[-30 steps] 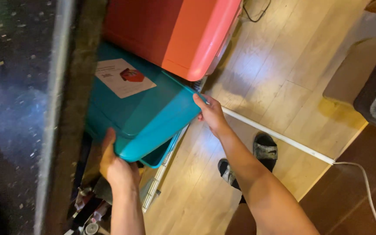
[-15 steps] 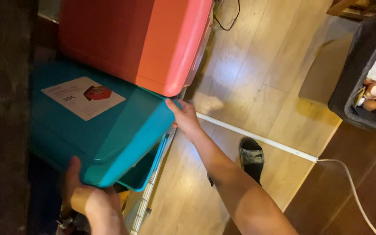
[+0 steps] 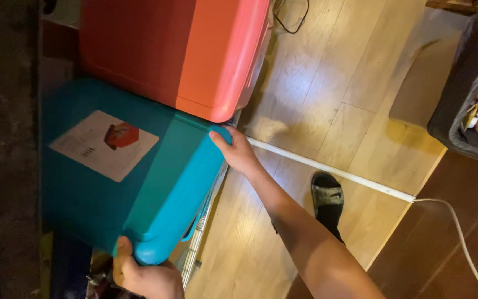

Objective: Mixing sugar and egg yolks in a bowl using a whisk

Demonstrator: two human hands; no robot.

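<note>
both hands' fingers still gripping teal bin (image 3: 139, 182), left hand (image 3: 145, 277), right hand (image 3: 236, 150), bin now pulled farther out

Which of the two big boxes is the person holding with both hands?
The teal box, the one with a white paper label on top. The left hand grips its near corner and the right hand its far corner. The red box beside it is untouched.

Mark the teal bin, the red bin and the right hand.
teal bin (image 3: 112, 199), head view, top of its lid
red bin (image 3: 161, 50), head view, top of its lid
right hand (image 3: 238, 150), head view, back of the hand
</note>
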